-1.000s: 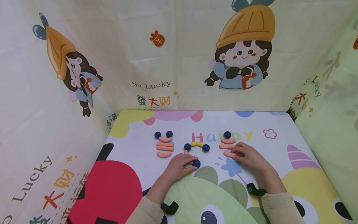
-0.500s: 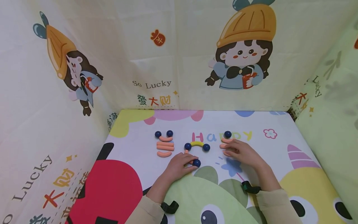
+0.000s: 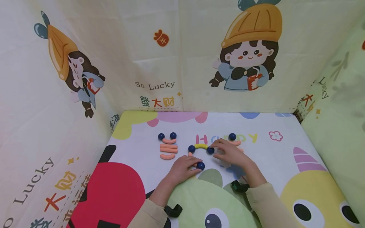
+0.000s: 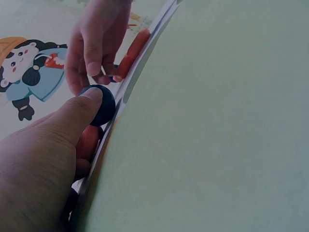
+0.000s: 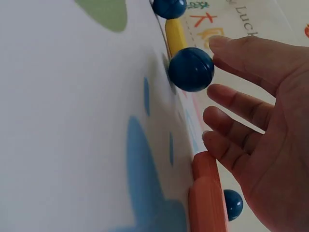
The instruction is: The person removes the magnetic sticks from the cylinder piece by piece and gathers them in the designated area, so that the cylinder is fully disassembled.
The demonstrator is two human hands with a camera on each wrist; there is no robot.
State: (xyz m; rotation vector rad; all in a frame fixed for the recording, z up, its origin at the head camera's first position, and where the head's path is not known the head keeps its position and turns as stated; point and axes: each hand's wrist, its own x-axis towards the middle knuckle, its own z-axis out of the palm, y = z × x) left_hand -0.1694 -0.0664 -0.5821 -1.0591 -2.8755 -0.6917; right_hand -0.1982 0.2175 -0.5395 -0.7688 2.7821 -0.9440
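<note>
My left hand point(image 3: 182, 168) rests low over the table and pinches a dark blue ball point(image 3: 201, 166), the thumb lying on top of it in the left wrist view. A salmon stick point(image 4: 88, 143) shows just behind that ball, partly covered by the fingers. My right hand point(image 3: 232, 155) reaches in from the right with fingers spread. Its fingertips are right at another blue ball point(image 5: 191, 69), which sits at the right end of a curved yellow stick point(image 3: 201, 146). A third blue ball point(image 3: 191, 149) sits at the stick's left end.
Left of the hands lie two blue balls point(image 3: 173, 135) above several salmon sticks point(image 3: 168, 150). Behind the right hand, one blue ball point(image 3: 232, 136) stands by salmon sticks point(image 5: 207, 203). Printed cloth walls point(image 3: 194, 63) enclose the patterned table point(image 3: 137, 152).
My right hand has let go of the curved salmon stick at the right group and moved left to the ball on the yellow stick. The left hand has stayed in place.
</note>
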